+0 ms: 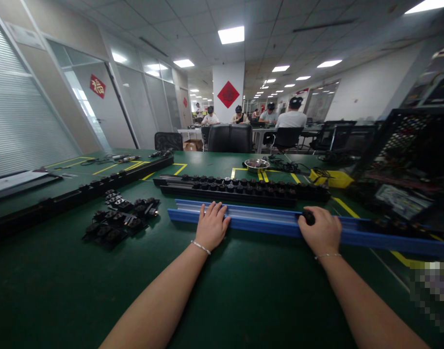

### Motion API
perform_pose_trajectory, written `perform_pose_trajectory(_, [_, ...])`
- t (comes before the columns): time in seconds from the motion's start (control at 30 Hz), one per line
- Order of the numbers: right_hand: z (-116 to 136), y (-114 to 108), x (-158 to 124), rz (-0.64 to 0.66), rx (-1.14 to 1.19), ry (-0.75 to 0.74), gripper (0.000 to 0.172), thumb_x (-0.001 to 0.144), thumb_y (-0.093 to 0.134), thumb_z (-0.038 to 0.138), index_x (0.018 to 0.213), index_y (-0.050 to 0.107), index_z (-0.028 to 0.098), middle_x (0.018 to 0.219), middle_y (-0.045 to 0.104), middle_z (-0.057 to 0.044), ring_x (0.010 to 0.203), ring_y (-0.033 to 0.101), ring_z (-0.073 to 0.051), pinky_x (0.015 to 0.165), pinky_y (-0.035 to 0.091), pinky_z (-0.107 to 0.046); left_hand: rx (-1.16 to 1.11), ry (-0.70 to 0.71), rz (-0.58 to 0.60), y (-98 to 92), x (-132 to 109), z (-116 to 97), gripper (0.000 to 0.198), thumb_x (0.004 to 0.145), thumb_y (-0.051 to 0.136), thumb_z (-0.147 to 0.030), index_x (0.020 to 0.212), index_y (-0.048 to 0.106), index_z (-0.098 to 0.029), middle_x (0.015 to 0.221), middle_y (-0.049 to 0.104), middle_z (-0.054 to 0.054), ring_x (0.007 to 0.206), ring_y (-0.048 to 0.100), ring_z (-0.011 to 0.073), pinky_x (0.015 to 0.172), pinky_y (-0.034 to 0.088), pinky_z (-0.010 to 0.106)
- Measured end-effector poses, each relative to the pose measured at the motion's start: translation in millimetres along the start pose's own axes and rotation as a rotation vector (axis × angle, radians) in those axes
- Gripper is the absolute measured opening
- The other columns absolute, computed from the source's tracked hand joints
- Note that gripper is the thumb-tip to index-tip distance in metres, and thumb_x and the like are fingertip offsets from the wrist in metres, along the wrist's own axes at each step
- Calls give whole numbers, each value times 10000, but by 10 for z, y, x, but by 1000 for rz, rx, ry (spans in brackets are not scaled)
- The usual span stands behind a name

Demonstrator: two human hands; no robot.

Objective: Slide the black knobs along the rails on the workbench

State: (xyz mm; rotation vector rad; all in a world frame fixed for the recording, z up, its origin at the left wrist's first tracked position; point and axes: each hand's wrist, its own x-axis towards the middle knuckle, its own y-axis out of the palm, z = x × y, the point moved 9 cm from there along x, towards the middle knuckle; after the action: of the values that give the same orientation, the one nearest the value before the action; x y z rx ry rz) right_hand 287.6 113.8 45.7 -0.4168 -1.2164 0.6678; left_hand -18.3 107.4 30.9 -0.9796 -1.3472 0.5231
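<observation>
A long blue channel rail (263, 220) lies across the green table in front of me. My left hand (211, 227) rests on the rail near its left end, fingers stretched out and slightly apart. Closed around a small black part (309, 217), my right hand (321, 230) is at the rail farther right; the part's exact kind is hard to make out. Several dark parts (392, 225) sit in the rail's right end. Just behind it, black rails (225, 189) hold rows of small black parts.
A loose pile of black parts (123, 215) lies on the left, before a long black rail (87, 191). Farther back are a metal bowl (257, 165), cables and a yellow tray (333, 178). Dark equipment (411, 160) stands at the right. People sit at distant tables.
</observation>
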Motion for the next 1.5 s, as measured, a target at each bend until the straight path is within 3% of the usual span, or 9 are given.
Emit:
perform_pose_trajectory(0.57, [128,24,-18,37,34,-71,292,769,463,375,966,579,194,1030,605,-99,1014,510,-242,932,321,-446,-2,0,-8,-17,-4,-4,401,926,334,-395,1228,541,-232,1316,538,61,1272,409,236,1105,209,502])
perform_pose_trajectory(0.7, [118,-13,-11,28,23,-28,331,786,439,416,968,585,181,1031,617,-103,1021,516,-244,927,318,-435,-5,2,0,-4,-3,-5,402,928,329,-396,1225,541,-228,1322,532,62,1271,408,238,1101,209,511])
perform_pose_trajectory(1.0, [-62,23,-5,120,-121,136,401,867,260,341,895,623,173,751,642,-95,751,545,-227,879,326,-439,-5,-3,-1,-15,-11,-3,398,927,327,-398,1227,541,-248,1325,530,53,1275,405,235,1102,210,509])
perform_pose_trajectory(1.5, [16,131,-38,166,-92,13,423,889,262,365,840,645,192,750,651,-63,815,569,-211,978,267,-480,-7,-11,-9,-15,-8,5,391,928,322,-396,1213,554,-263,1311,543,47,1265,416,234,1096,222,514])
